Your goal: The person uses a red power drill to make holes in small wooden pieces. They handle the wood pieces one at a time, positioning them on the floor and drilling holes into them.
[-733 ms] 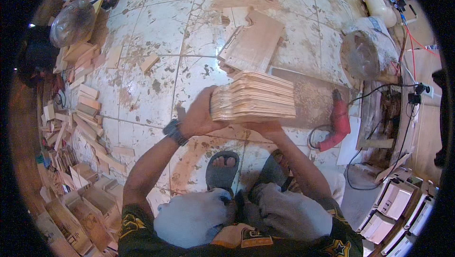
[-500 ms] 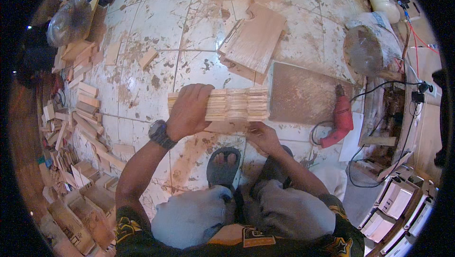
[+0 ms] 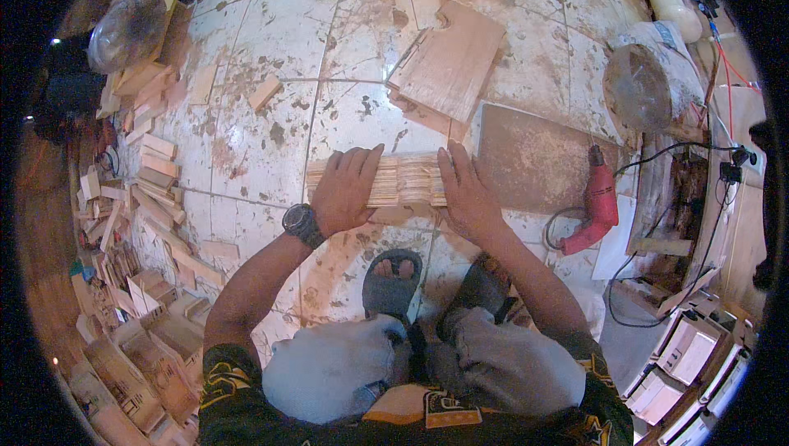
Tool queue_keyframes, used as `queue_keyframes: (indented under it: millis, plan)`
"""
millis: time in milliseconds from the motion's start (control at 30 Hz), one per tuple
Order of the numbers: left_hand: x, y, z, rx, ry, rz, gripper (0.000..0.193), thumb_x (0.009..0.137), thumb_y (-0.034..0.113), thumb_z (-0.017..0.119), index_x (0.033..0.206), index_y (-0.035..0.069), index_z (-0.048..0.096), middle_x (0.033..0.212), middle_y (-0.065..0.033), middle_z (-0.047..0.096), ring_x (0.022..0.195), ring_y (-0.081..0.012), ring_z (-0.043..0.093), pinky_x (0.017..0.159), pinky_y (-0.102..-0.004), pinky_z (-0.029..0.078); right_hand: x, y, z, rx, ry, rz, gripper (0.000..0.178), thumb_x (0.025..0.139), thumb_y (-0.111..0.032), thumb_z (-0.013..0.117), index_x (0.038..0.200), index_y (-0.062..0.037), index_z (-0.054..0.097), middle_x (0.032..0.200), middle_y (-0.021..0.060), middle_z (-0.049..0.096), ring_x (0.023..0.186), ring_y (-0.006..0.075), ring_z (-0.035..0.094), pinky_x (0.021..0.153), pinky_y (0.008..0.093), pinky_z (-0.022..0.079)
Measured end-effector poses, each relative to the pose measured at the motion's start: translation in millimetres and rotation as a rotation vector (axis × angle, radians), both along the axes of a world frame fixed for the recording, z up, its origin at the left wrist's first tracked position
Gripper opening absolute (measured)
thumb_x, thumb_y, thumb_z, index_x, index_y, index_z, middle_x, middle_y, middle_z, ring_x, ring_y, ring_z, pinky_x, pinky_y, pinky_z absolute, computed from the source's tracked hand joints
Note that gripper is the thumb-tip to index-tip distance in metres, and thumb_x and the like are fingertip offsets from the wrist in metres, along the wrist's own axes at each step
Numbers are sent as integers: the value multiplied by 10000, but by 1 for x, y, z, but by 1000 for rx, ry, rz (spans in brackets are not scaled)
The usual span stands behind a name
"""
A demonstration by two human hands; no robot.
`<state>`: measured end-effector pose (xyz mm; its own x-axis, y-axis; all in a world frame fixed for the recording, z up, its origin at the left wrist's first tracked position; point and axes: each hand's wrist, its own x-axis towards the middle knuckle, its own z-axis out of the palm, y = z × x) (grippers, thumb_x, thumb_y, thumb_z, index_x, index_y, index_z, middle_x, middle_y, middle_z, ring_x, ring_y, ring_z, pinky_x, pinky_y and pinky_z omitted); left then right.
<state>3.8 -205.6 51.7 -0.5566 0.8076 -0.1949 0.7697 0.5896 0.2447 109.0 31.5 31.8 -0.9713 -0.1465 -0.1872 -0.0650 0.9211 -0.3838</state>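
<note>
Beyond the sandals [image 3: 391, 298], the left hand [image 3: 343, 191] holds the left part of the stack [image 3: 411, 179] under loosely curled fingers while the right hand [image 3: 472, 199], fingers nearly straight, clasps its right end, apparently an aligning step whose next move calls for even inward pressure.

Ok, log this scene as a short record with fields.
Left hand: across the left part of the stack of thin wooden pieces
Right hand: at the stack's right end
Left wrist: black wristwatch
Right of stack: brown board bearing sawdust; red corded drill
Beyond stack: notched wooden panel
Floor: stained white tiles
</note>
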Motion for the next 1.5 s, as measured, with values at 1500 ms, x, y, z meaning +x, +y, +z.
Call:
queue_keyframes:
  millis: [1500]
  plan:
    - [-18, -14, -123, 568, -484, -16, 533, 858, 320, 726, 1324, 104, 582, 1369, -110, 576, 1303, -304, 486, 1139, -446, 324, -40, 17, -23, -684, -68, -68, 959, 765, -315, 839, 1480, -33, 265, 1464, 217, 402, 1372, 361, 401, 1141, 417, 340]
